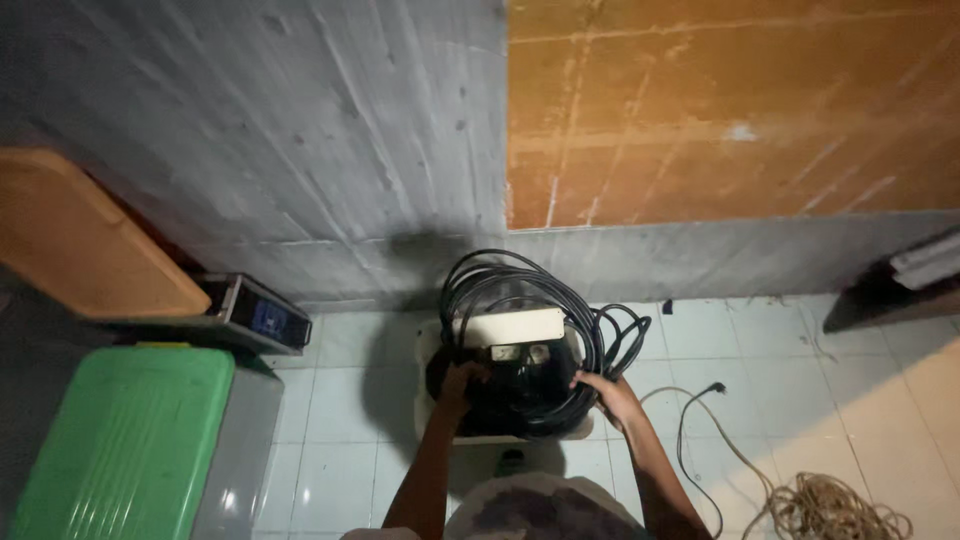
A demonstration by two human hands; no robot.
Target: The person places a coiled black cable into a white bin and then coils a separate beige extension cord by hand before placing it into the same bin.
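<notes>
Black cable [590, 330] is wound in big loops on top of a dark machine [510, 385], which is set on the pale tiled floor [330, 430] close to the grey wall [300, 130]. The loops are piled up and spill over the machine on the right side. A cream, long box-shaped part [505, 327] is seen across the top of the machine, with its long side going left to right, along the wall. No label can be made out on it.

The left hand [458, 385] is closed on the left side of the machine, with the fingers curled around it. The right hand [612, 395] is laid on the cable loops at the right side; it cannot be told if a loop is gripped.

A thin cord with a plug [716, 388] is seen on the floor to the right, and a heap of tan rope [830, 505] is found past it. A green lidded bin [120, 440] is placed at the far left. A small dark box with a blue patch [265, 315] is seen above it, under an orange board [90, 240]. A big orange panel [730, 100] is fixed on the wall.
</notes>
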